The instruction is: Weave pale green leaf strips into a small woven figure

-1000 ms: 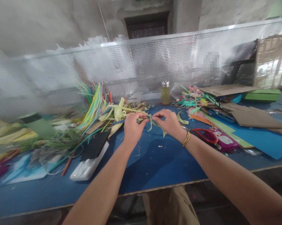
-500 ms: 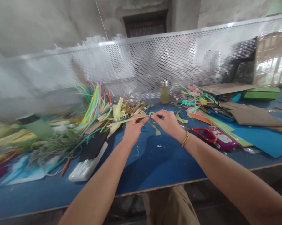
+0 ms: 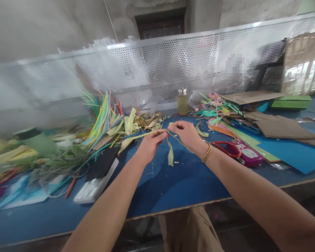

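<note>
Fingers pinched, my left hand (image 3: 151, 143) grips a long pale green strip (image 3: 136, 136) that looks like dried corn husk and runs out to the left. My right hand (image 3: 185, 132) meets it fingertip to fingertip, pinching the strip's thin end. A loose end (image 3: 170, 155) of husk dangles below the fingertips over the blue table. Another thin piece trails under my right palm. A curled husk scrap (image 3: 200, 130) lies just right of my right hand. Behind my left hand spreads a heap of dried husks (image 3: 131, 122).
Coloured stems (image 3: 102, 119) stand at the left behind a black phone (image 3: 102, 163) on a white case. A glass jar (image 3: 182, 102) sits at the back. Red-handled scissors (image 3: 227, 149), a purple pouch (image 3: 248, 153) and blue card (image 3: 291, 150) lie at the right. A perforated metal panel (image 3: 157, 70) borders the table.
The small loop of husk at my right fingertips has been drawn down. The strip's loose end now hangs lower and straighter. Both hands stay nearly in place.
</note>
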`<state>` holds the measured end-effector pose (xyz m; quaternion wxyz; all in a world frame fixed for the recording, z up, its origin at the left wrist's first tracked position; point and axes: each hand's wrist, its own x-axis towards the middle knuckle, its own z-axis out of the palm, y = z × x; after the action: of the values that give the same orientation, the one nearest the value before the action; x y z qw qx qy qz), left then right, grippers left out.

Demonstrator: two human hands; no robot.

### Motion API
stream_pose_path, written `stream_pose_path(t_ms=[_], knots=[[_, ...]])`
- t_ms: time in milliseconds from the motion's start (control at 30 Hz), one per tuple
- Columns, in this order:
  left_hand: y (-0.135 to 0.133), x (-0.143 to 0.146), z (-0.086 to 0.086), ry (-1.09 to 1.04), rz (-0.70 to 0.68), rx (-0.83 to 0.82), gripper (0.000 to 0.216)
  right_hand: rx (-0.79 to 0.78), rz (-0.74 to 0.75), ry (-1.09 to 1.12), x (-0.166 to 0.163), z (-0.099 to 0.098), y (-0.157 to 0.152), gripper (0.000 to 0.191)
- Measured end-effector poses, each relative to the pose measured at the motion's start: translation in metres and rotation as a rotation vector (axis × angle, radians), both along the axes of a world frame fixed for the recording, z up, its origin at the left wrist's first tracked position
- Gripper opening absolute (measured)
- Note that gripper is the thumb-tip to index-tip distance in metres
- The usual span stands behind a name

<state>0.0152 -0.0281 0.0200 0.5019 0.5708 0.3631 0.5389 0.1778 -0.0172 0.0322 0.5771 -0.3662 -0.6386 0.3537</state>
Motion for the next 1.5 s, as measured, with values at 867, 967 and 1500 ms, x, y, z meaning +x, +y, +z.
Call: stream_pose_path(t_ms=[867, 967, 1500], knots=[[0.0001, 0.0010, 0.0009, -0.252, -0.028, 0.010, 0.026, 0.232, -0.197, -0.076, 0.0052, 0.0061, -0.0024, 0.019], [-0.0009, 0.0016, 0.0015, -0.259, -0.039, 0.031, 0.027, 0.307, -0.230, -0.094, 0.0064, 0.0057, -0.0012, 0.019], [0.0005, -0.0019, -0.0010, -0.277, -0.126, 0.001, 0.024, 0.296, -0.242, -0.114, 0.0077, 0.0050, -0.0014, 0.022]])
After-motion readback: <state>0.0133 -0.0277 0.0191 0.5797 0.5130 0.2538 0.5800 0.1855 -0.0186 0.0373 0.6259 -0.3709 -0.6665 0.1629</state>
